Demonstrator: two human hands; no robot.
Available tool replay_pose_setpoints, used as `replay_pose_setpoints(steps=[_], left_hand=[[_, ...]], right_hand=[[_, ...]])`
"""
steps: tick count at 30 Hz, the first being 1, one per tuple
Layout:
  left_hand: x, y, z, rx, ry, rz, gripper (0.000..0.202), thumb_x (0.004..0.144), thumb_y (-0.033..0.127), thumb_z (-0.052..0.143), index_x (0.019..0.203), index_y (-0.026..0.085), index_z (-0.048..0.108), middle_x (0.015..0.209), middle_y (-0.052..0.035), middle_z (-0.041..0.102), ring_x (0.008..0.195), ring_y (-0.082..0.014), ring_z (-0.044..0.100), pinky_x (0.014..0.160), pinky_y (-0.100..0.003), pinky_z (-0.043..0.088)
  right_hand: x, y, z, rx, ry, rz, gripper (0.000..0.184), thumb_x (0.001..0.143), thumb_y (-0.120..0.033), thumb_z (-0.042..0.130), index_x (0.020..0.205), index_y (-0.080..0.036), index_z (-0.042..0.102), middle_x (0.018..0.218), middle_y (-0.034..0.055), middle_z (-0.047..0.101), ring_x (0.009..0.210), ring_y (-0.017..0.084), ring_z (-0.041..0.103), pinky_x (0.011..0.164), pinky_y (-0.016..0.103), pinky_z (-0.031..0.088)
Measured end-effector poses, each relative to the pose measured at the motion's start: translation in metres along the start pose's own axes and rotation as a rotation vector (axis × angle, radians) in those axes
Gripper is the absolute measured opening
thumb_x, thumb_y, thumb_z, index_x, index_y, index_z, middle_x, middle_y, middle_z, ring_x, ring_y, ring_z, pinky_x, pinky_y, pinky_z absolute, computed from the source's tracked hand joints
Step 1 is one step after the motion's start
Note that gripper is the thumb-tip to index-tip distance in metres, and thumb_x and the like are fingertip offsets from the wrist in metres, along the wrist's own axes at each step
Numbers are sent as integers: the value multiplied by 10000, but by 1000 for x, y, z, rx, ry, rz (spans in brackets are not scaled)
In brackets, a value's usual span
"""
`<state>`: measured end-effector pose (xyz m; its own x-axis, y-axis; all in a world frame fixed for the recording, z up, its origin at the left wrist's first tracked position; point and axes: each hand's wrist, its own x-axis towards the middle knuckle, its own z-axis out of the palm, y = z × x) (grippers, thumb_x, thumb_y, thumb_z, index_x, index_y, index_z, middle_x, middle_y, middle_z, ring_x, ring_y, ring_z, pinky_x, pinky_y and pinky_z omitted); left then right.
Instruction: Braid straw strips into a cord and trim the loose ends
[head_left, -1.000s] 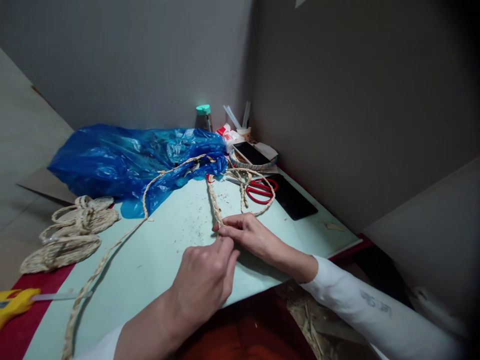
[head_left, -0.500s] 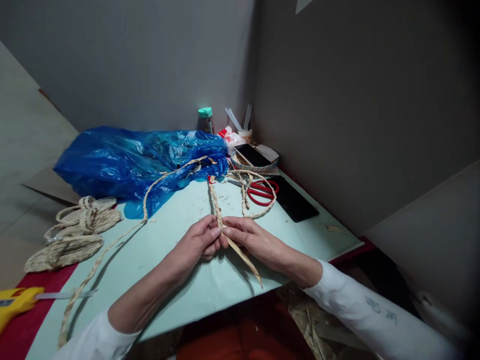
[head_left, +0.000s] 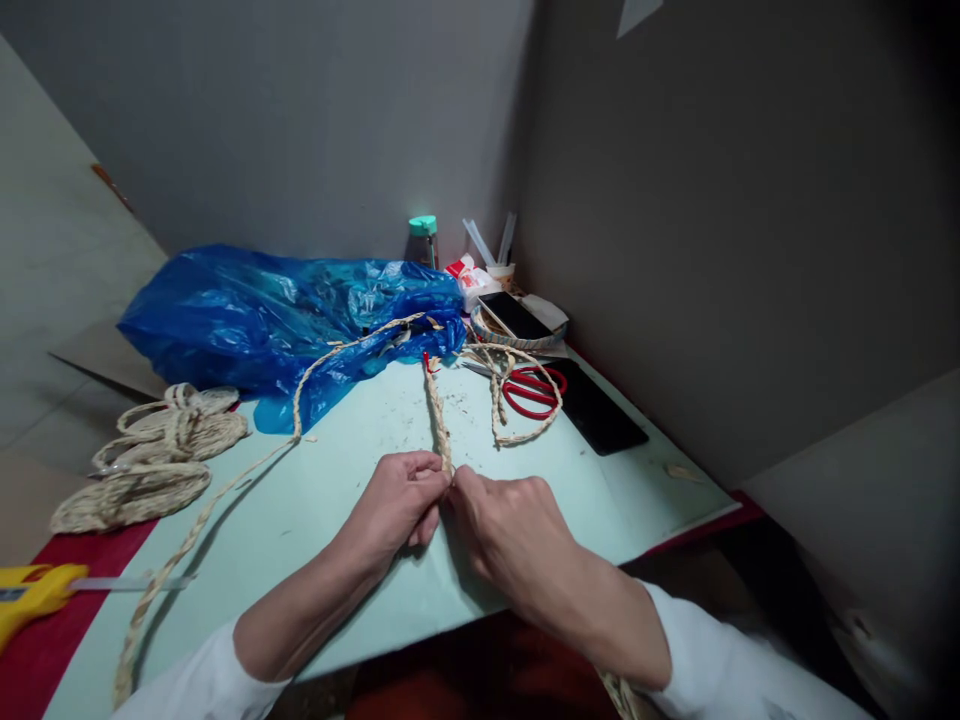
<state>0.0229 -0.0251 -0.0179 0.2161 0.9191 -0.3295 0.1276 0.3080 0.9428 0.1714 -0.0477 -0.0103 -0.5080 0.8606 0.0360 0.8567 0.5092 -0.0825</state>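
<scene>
A short length of braided straw cord (head_left: pixel 438 412), pale and tied with red at its far end, runs toward me over the light green table top (head_left: pixel 352 590). My left hand (head_left: pixel 401 505) pinches its near end between thumb and fingers. Close against it, my right hand (head_left: pixel 514 530) is closed at the same end of the braid, knuckles up. The loose strands are hidden behind the right hand. Beyond that hand lie red-handled scissors (head_left: pixel 534 392) with a loop of braided cord (head_left: pixel 517 440) around them.
Left of the hands, a long braided cord (head_left: pixel 206 512) runs from a blue plastic bag (head_left: pixel 277 310). Coiled braids (head_left: pixel 135 495) and a yellow glue gun (head_left: pixel 37 595) sit at the left edge. A black phone-like slab (head_left: pixel 600 410) and a phone (head_left: pixel 514 315) lie on the right.
My right hand has turned knuckles up and come nearer to me, covering the loose strand that stuck out below. The left hand keeps its pinch; the view has shifted slightly.
</scene>
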Motion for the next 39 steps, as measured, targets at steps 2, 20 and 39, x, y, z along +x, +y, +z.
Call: replay_pose_setpoints(steps=[2, 20, 39], left_hand=[[-1, -2, -2, -13, -11, -2, 155, 792, 261, 579, 699, 138, 592, 348, 28, 501, 287, -53, 337, 358, -183, 191], [-2, -5, -3, -108, -122, 159, 172, 842, 297, 582, 884, 133, 553, 506, 64, 490, 419, -42, 342, 424, -176, 228], [-23, 14, -4, 745, 155, 304, 264, 914, 326, 463, 684, 202, 499, 517, 39, 580, 476, -111, 484, 528, -241, 364]], right_hand=[[-3, -6, 12, -47, 125, -79, 140, 822, -77, 525, 939, -154, 531, 708, 44, 661, 549, 179, 607, 465, 316, 183], [20, 31, -1, 1037, -118, 2, 232, 978, -357, 409, 894, -174, 526, 738, 7, 572, 644, 131, 522, 616, 260, 396], [18, 28, 19, 1027, 85, 34, 350, 914, -255, 479, 577, -164, 454, 502, -48, 418, 502, 77, 373, 525, 219, 271]])
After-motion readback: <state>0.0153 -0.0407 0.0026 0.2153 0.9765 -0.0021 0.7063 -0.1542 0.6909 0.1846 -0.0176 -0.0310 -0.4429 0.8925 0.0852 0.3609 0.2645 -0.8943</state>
